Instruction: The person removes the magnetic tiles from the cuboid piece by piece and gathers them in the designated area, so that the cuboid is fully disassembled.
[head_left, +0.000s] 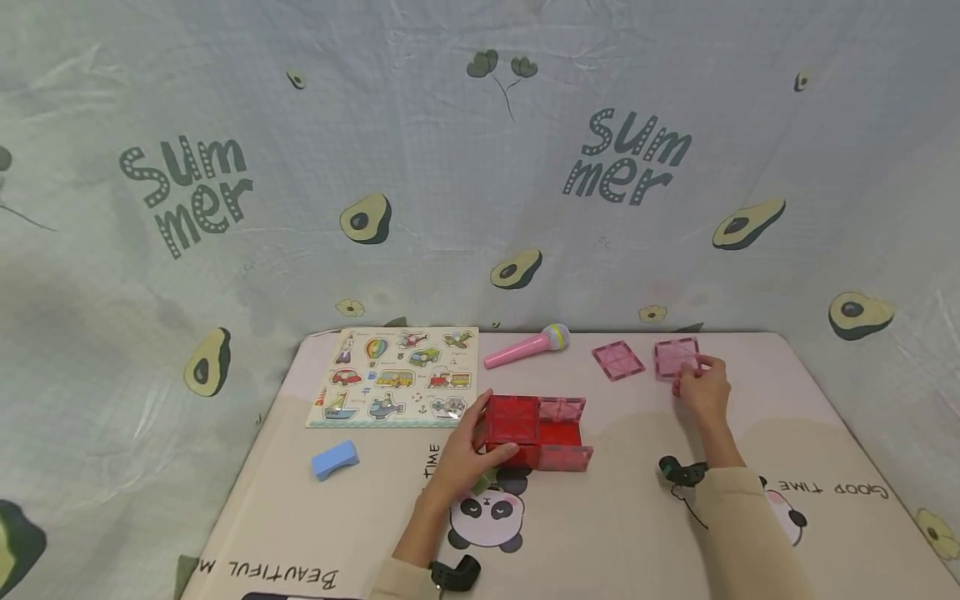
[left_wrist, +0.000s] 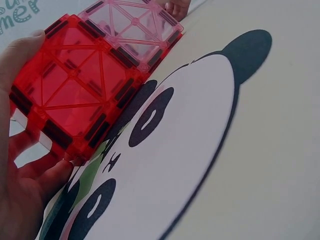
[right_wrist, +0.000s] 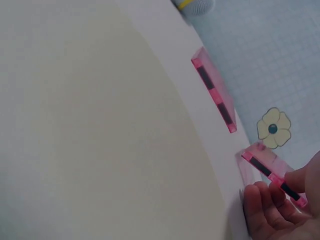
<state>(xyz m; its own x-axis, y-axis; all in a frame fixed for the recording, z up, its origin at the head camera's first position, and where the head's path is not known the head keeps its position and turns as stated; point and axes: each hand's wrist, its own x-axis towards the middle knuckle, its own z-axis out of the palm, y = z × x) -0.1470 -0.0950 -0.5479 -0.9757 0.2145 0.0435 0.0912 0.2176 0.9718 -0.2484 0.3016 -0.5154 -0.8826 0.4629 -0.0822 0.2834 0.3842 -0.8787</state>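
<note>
My left hand (head_left: 467, 457) grips the left end of a red magnetic tile cube (head_left: 513, 419), thumb along the near side. Joined to the cube's right is a lower section with a red floor and two pink translucent walls (head_left: 566, 459), its top uncovered. In the left wrist view, the cube's face (left_wrist: 75, 75) shows cross ribs and dark magnets along its edges. Far to the right, my right hand (head_left: 703, 392) pinches the near edge of a pink magnetic tile (head_left: 667, 354), seen tilted in the right wrist view. Another pink tile (head_left: 618, 360) lies to its left.
A pink toy microphone (head_left: 528, 345) lies near the table's back edge. Left of it is a vehicle picture puzzle board (head_left: 393, 377). A blue block (head_left: 335, 460) sits at the left. Behind the table hangs a printed curtain (head_left: 450, 167).
</note>
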